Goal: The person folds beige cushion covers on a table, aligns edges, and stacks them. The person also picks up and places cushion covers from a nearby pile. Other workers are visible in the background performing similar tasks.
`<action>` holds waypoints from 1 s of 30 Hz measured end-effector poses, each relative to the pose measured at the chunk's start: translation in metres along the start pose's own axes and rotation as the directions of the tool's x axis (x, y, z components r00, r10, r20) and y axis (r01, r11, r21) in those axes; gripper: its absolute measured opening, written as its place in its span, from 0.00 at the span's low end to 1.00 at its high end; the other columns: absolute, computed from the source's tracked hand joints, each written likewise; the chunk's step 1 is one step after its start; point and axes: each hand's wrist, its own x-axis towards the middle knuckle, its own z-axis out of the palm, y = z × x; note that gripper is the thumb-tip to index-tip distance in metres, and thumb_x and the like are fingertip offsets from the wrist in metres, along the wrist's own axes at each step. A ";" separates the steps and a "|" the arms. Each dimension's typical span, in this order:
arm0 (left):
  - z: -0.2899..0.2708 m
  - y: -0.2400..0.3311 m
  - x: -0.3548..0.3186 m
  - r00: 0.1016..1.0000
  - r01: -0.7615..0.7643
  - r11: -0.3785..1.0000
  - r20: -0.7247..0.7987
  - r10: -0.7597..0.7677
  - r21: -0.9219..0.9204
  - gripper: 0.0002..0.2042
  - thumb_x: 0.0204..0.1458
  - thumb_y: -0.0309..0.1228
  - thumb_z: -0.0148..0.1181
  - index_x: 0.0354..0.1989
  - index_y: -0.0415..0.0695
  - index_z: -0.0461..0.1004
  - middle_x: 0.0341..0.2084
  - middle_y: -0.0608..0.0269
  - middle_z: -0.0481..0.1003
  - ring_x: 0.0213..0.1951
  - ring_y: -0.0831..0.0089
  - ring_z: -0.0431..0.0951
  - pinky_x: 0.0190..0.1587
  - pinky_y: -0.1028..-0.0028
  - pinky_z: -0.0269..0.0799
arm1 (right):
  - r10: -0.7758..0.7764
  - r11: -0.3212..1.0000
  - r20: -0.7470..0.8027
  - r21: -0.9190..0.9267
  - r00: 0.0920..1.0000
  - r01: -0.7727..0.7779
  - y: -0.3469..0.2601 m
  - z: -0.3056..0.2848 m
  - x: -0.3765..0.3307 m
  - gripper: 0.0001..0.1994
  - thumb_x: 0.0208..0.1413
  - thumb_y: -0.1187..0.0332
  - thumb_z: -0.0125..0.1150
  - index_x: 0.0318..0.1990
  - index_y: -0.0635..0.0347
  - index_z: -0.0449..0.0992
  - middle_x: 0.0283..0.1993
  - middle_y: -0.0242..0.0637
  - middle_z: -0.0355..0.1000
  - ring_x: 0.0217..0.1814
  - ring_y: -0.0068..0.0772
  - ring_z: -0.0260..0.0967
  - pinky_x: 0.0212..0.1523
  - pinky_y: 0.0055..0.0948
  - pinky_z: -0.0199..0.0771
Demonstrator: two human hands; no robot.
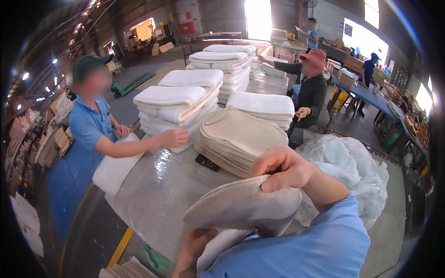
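My right hand (282, 167) pinches the top edge of a flat beige pad (243, 206), thumb under and fingers on top. My left hand (194, 250) is low down under the pad; I cannot tell if it grips. The pad hangs in the air over the shiny table (162, 185), close to my chest. I think much work is left: a big pile of pads (238, 139) waits on the table. Folded white stacks (178, 104) stand behind. A clear bag (352, 171) sits at my right.
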 end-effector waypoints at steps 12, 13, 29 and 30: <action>0.037 0.025 0.054 0.955 -0.120 0.980 -0.288 0.071 -0.157 0.13 0.64 0.25 0.66 0.56 0.38 0.78 0.48 0.63 0.83 0.47 0.76 0.82 0.52 0.75 0.75 | -0.084 0.951 -0.338 -0.308 0.937 -0.025 -0.001 -0.006 -0.048 0.08 0.63 0.75 0.70 0.47 0.69 0.83 0.34 0.24 0.77 0.32 0.08 0.65 0.31 0.17 0.62; 0.034 0.021 0.056 0.959 -0.088 0.988 -0.281 0.048 -0.130 0.13 0.65 0.26 0.66 0.56 0.38 0.78 0.49 0.62 0.83 0.47 0.75 0.82 0.53 0.75 0.76 | -0.102 0.939 -0.345 -0.343 0.933 -0.024 -0.003 -0.004 -0.049 0.08 0.63 0.75 0.70 0.47 0.69 0.83 0.33 0.23 0.76 0.30 0.08 0.63 0.30 0.18 0.61; 0.044 0.020 0.061 0.999 -0.034 0.914 -0.021 0.028 -0.405 0.15 0.67 0.27 0.61 0.60 0.38 0.75 0.54 0.55 0.82 0.54 0.63 0.83 0.62 0.61 0.76 | -0.073 0.830 -0.538 -0.500 0.840 -0.248 0.020 -0.011 -0.060 0.06 0.65 0.73 0.68 0.46 0.65 0.84 0.30 0.21 0.73 0.25 0.08 0.60 0.26 0.18 0.60; 0.047 0.026 0.062 0.997 -0.044 0.885 -0.076 0.009 -0.464 0.15 0.68 0.27 0.60 0.60 0.38 0.75 0.53 0.55 0.82 0.54 0.63 0.83 0.62 0.61 0.77 | -0.087 0.829 -0.535 -0.507 0.840 -0.237 0.021 -0.011 -0.063 0.06 0.65 0.73 0.69 0.46 0.65 0.84 0.30 0.21 0.73 0.25 0.08 0.60 0.25 0.18 0.60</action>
